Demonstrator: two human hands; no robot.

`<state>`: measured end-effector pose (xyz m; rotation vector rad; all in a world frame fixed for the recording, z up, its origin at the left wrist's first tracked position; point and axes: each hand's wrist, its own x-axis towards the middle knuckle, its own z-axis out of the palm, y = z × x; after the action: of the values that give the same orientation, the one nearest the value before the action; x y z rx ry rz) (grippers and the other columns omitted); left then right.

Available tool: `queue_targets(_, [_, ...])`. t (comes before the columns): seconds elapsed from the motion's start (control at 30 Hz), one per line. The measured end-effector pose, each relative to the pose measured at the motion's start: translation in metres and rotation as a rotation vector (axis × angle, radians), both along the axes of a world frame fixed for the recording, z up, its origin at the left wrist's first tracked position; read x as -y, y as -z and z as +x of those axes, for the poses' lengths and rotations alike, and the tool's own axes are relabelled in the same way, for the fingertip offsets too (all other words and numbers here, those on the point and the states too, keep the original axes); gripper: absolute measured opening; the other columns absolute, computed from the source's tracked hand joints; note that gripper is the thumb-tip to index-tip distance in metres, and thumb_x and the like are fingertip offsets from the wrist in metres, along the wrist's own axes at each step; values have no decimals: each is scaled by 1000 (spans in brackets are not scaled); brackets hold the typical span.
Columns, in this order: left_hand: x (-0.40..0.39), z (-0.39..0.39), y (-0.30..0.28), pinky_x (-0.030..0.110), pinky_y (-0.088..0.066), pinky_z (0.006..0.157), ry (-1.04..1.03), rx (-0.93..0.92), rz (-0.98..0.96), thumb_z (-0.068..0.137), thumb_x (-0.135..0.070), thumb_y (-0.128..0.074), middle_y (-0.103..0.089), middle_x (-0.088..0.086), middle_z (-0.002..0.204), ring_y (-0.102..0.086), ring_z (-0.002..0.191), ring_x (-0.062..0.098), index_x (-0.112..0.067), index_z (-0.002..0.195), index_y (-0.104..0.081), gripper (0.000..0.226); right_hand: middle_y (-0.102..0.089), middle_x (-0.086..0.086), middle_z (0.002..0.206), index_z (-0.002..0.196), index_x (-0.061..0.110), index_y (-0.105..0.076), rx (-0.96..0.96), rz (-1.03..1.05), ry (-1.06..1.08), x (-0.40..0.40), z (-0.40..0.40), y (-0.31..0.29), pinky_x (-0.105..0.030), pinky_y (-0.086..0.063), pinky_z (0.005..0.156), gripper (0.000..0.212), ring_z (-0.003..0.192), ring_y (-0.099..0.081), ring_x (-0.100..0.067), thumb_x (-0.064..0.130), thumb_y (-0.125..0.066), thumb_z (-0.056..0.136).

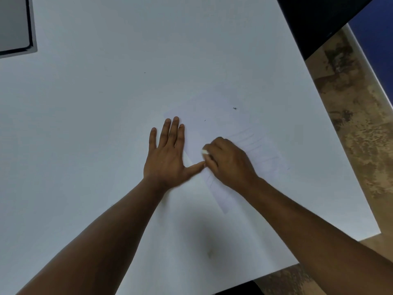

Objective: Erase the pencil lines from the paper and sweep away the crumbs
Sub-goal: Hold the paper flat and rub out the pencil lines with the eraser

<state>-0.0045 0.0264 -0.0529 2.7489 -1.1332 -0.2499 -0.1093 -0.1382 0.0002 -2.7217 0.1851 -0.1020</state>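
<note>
Left hand (168, 154) spread flat on white paper sheet (214, 126); right hand (229, 160) curled, pinching small white eraser (204, 152), mostly hidden; pencil lines (251, 139) faint.

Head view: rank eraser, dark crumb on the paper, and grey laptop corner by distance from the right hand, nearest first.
1. Eraser: white, in the right hand's own grip, at its fingertips.
2. Dark crumb: on the paper, beyond the hand, slightly to its right.
3. Grey laptop corner: far upper left of the table, well past the left hand.
</note>
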Motion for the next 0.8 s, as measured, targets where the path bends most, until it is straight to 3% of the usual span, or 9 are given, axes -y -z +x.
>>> queue_targets(0.2, [1,0,0,55,2,128,-13,-18,-5,85,-94,-21,7,5,173,14,159,20,-11,165,-4,117,-61,-12,87,90,6,-69,32,-43,303,46,6,1,-40,-50,65,18,79,-59,-30,18,-57,95])
queue_targets(0.5, [-3,-23,-11,54,1,128,16,-44,-70,90,-87,-25,10,8,173,17,158,23,-12,165,-1,109,-65,-2,84,106,10,-71,140,322,417,15,-6,5,-34,-54,74,19,77,-60,-14,22,-62,95])
queue_targets(0.67, [-2,-62,-6,55,1,128,-44,-78,-24,91,-87,-23,13,5,173,17,158,21,-14,165,4,107,-66,-5,88,102,9,-71,132,288,400,7,-10,3,-35,-54,74,16,80,-61,-16,19,-61,95])
queue_targets(0.8, [1,-63,-2,57,-1,127,-52,-14,24,92,-86,-20,5,8,173,9,160,25,-14,165,-7,104,-65,-8,88,97,7,-71,149,255,317,-11,0,3,-34,-53,70,12,78,-61,-20,13,-63,92])
